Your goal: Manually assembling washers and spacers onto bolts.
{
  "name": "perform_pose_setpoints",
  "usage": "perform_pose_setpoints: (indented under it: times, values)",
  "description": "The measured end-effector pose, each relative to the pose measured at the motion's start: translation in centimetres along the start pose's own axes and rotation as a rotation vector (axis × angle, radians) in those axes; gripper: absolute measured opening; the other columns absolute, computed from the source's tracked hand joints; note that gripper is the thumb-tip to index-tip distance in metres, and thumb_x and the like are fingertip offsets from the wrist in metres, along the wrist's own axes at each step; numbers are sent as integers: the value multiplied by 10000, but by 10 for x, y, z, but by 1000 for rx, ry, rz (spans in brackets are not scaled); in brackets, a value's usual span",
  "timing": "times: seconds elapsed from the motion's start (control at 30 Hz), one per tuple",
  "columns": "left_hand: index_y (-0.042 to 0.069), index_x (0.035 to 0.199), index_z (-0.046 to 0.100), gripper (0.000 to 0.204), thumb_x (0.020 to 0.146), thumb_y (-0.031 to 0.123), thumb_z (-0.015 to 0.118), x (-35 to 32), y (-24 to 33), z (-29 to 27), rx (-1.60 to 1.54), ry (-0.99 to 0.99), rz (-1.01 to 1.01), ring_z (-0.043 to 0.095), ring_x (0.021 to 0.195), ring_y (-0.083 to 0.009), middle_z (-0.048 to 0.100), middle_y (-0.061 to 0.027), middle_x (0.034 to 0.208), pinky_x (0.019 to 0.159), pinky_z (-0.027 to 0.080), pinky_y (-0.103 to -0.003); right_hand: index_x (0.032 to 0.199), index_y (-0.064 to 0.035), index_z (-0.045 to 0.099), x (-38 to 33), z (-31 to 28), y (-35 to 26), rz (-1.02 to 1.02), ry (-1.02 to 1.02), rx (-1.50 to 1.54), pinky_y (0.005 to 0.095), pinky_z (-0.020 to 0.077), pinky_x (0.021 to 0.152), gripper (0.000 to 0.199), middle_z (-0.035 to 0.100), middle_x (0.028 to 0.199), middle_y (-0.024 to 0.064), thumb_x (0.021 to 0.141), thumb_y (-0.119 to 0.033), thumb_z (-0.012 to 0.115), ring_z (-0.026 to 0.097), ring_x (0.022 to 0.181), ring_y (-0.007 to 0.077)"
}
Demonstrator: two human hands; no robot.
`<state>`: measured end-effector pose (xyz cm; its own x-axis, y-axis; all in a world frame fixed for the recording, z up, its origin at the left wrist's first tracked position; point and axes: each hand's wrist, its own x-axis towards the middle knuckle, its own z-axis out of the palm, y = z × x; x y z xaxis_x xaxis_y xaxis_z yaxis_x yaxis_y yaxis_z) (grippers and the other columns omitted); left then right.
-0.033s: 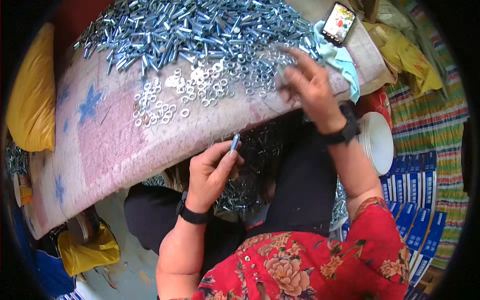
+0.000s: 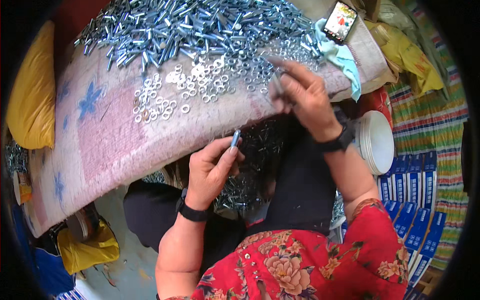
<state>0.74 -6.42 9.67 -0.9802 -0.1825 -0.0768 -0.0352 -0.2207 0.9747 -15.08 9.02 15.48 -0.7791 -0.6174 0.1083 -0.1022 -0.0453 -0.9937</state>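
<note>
Between thumb and fingers, my left hand [image 2: 212, 169] holds a short shiny metal cylinder [image 2: 235, 139] upright, just off the table's near edge. My right hand [image 2: 305, 97] hovers over the right part of the table edge, its fingers blurred. Something grey shows at its bent thumb and fingers, too smeared to name. Beyond that hand lie loose metal nuts [image 2: 244, 65] and small spring-like rings. Left of them, flat washers [image 2: 162, 107] are spread on the cloth. A big heap of metal cylinders [image 2: 195, 27] covers the far side.
A patterned cloth [image 2: 110, 145] covers the table. At far right are a lit phone [image 2: 340, 21] and a pale blue rag [image 2: 345, 62]. A white bucket [image 2: 377, 142] and blue boxes [image 2: 417, 225] stand at right. More metal parts [image 2: 240, 192] lie below the table edge.
My right hand has shifted slightly left and toward me. My left hand stays nearly still with the metal cylinder.
</note>
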Motion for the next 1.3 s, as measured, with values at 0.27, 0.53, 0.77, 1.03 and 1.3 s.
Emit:
perform_pose_setpoints:
  times: [0.27, 0.53, 0.77, 1.03, 1.3]
  values:
    - [-6, 1025, 583, 194, 860, 90, 547, -5, 7, -3, -30, 14, 50, 508, 566, -49, 601, -29, 722, 510, 417, -180, 1081, -11, 445, -27, 39, 29, 14, -87, 384, 188, 434, 487, 228, 626, 878, 132, 900, -149, 468, 590, 619, 125]
    - [10, 1029, 595, 203, 852, 105, 561, -9, 3, -10, 90, 56, 131, 515, 576, -52, 605, -17, 746, 501, 409, -175, 1048, -22, 448, -31, 54, 21, 21, -148, 191, 194, 439, 489, 225, 632, 859, 111, 881, -158, 512, 588, 577, 117]
    - [-4, 1061, 580, 238, 827, 40, 575, -10, -4, -22, 287, 105, 281, 508, 619, -41, 598, -4, 769, 545, 427, -178, 787, -8, 543, -23, 66, 15, -113, -167, -241, 216, 377, 457, 163, 542, 617, 28, 788, -142, 635, 494, 530, 64]
    - [-10, 1193, 483, 427, 782, -19, 600, -20, 0, -29, 200, 153, 289, 550, 863, -99, 593, -67, 993, 760, 455, -240, 632, -13, 539, -10, 100, 8, -314, -352, -636, 291, 352, 422, 236, 476, 516, 111, 728, -181, 674, 477, 443, 144]
    - [11, 1135, 539, 303, 837, 62, 564, -25, 10, -44, -141, 289, 203, 538, 605, -54, 639, -53, 845, 499, 416, -165, 784, 11, 613, 59, 119, 2, -393, -260, -633, 232, 377, 500, 112, 536, 602, 39, 755, -96, 622, 450, 540, 69]
